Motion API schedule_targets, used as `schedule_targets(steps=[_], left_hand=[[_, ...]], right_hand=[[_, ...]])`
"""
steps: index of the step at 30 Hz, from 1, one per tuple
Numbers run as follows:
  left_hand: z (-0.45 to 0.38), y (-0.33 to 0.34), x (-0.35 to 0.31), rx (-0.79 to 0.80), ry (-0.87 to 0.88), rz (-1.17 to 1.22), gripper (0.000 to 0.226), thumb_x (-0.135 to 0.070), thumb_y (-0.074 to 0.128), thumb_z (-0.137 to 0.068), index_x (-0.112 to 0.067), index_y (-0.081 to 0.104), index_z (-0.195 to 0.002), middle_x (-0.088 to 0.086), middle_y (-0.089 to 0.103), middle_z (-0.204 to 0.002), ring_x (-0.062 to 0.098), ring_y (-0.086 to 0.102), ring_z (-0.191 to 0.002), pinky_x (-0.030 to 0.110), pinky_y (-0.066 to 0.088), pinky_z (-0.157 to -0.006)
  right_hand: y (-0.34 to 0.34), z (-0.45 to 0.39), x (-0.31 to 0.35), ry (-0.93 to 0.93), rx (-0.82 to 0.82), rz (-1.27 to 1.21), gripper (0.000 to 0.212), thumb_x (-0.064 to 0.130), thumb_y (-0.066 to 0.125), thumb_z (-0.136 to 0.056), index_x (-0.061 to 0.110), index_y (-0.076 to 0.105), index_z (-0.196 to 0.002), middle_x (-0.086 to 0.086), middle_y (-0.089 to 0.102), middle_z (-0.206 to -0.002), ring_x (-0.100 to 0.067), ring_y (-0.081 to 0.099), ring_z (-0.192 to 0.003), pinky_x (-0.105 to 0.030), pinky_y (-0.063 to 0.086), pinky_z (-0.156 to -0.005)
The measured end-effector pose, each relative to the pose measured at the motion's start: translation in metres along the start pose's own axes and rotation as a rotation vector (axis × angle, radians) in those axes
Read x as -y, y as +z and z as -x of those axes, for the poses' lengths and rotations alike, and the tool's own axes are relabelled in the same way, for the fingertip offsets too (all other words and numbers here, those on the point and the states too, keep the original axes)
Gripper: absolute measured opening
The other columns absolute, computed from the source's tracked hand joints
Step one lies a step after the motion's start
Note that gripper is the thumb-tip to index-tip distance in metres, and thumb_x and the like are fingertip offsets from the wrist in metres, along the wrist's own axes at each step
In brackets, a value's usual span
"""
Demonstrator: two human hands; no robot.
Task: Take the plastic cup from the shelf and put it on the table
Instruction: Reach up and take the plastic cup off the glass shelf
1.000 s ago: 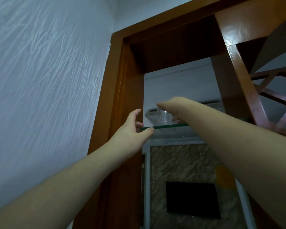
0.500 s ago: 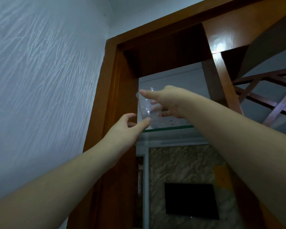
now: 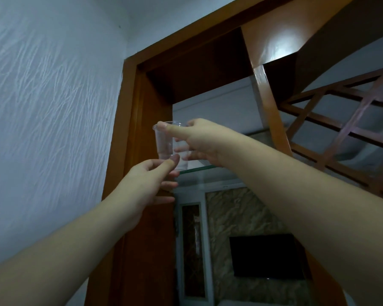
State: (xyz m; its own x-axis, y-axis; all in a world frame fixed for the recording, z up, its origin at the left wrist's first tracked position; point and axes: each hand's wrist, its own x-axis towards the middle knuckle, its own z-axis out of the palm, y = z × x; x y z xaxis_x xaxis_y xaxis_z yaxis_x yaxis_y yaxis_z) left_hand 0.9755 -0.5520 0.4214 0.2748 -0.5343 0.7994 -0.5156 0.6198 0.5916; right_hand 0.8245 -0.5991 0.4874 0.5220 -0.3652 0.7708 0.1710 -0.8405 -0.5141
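A clear plastic cup [image 3: 163, 141] is upright in the air, up high in front of the brown wooden frame. My right hand [image 3: 199, 141] grips it, thumb over the rim and fingers around the far side. My left hand [image 3: 149, 177] is just under the cup, its thumb tip touching the cup's base, fingers loosely curled. The glass shelf [image 3: 197, 168] lies just behind and below the cup, its green edge showing. No table is in view.
A brown wooden frame post [image 3: 142, 129] stands right behind the cup, with a textured white wall [image 3: 53, 107] to the left. A wooden lattice [image 3: 341, 129] fills the upper right. Below the shelf is a stone-patterned wall with a dark screen [image 3: 265, 255].
My right hand lifted the cup off the glass shelf and carried it left and toward me. My left hand let go of the shelf edge and rose under the cup.
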Motion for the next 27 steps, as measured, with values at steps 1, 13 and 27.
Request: schedule_targets(steps=[1,13,27], left_hand=[[0.002,0.001,0.001,0.006,-0.011,-0.005,0.072,-0.065,0.074,-0.053,-0.024,0.063,-0.11,-0.004,0.078,-0.093,0.012,0.074,-0.084,0.032,0.06,-0.06],[0.042,0.017,0.004,-0.008,-0.083,-0.086,0.056,-0.054,0.069,-0.073,-0.021,0.062,-0.117,-0.003,0.077,-0.1,0.012,0.073,-0.093,0.031,0.061,-0.067],[0.116,0.001,0.0,-0.132,-0.134,-0.235,0.048,-0.056,0.072,-0.074,-0.029,0.066,-0.114,-0.003,0.073,-0.11,0.008,0.072,-0.096,0.029,0.061,-0.07]], right_hand=[[-0.001,0.001,-0.003,-0.002,0.022,-0.003,0.069,0.047,0.065,-0.085,0.006,0.043,-0.135,-0.015,0.06,-0.124,-0.03,0.061,-0.113,-0.045,0.052,-0.095],[-0.011,0.019,-0.029,0.013,0.122,-0.035,0.068,0.065,0.056,-0.082,0.01,0.057,-0.123,-0.008,0.068,-0.113,-0.022,0.065,-0.103,-0.043,0.051,-0.094],[0.022,0.063,-0.053,0.022,0.259,-0.252,0.07,0.07,0.061,-0.074,0.02,0.059,-0.122,0.003,0.066,-0.115,-0.016,0.062,-0.108,-0.041,0.05,-0.096]])
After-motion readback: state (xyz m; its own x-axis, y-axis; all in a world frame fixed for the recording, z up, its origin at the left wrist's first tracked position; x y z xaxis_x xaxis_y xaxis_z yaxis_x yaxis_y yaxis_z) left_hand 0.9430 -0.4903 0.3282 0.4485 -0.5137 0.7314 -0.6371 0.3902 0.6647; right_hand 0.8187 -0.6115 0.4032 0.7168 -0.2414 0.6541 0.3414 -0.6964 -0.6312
